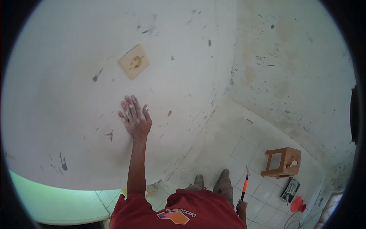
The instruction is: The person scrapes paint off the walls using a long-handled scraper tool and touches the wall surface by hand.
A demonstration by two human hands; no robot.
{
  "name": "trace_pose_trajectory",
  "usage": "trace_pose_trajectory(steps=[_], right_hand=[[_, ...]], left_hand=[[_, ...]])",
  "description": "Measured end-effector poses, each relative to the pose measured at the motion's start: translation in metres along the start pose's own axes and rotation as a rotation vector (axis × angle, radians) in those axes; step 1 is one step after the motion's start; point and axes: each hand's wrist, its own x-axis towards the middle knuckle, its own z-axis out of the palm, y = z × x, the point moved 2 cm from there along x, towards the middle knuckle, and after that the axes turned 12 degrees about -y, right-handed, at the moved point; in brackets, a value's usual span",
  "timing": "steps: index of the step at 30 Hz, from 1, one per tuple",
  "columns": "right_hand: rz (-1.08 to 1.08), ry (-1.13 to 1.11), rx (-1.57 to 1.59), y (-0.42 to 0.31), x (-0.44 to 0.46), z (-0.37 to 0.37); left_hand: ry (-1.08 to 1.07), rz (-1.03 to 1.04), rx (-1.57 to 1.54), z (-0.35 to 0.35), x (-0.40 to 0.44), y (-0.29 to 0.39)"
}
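Observation:
My left hand [136, 120] lies against the white wall [183, 72] with its fingers spread, and whitish dust coats the fingers. Just above it on the wall is a cream power socket [134, 62]. Low on the right, my right hand [241, 206] is closed around an orange-and-black-handled tool [245, 186]. Its narrow metal tip points away from me, and its exact kind is too small to tell. Dark scuffs and chipped spots mark the wall around my left hand.
A brown plastic stool [284, 163] lies on its side on the tiled floor [244, 150]. Near it are a black tray [291, 189] with whitish residue, a red funnel-shaped object [298, 204] and a cable. A stained second wall [282, 65] meets this one at right.

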Motion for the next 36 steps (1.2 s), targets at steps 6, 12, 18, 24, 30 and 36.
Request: trace_pose_trajectory(steps=[6, 12, 18, 24, 30, 36], right_hand=[[0.067, 0.088, -0.255, -0.039, 0.008, -0.016], [-0.425, 0.418, -0.578, 0.074, 0.149, -0.089], [-0.129, 0.143, -0.166, -0.031, 0.193, -0.167], [0.142, -0.086, 0.161, -0.157, 0.218, -0.177], [0.151, -0.091, 0.057, -0.227, 0.234, -0.178], [0.173, -0.161, 0.033, -0.228, 0.247, -0.17]], left_hand=[[-0.176, 0.231, -0.049, 0.03, 0.057, 0.116], [-0.23, 0.395, -0.038, 0.06, 0.11, 0.223], [-0.366, 0.78, -0.187, 0.084, 0.13, 0.313], [-0.711, 0.702, -0.523, 0.106, 0.139, 0.356], [-0.605, 0.343, -0.322, 0.055, 0.217, 0.379], [-0.644, 0.351, -0.125, 0.097, 0.234, 0.39]])
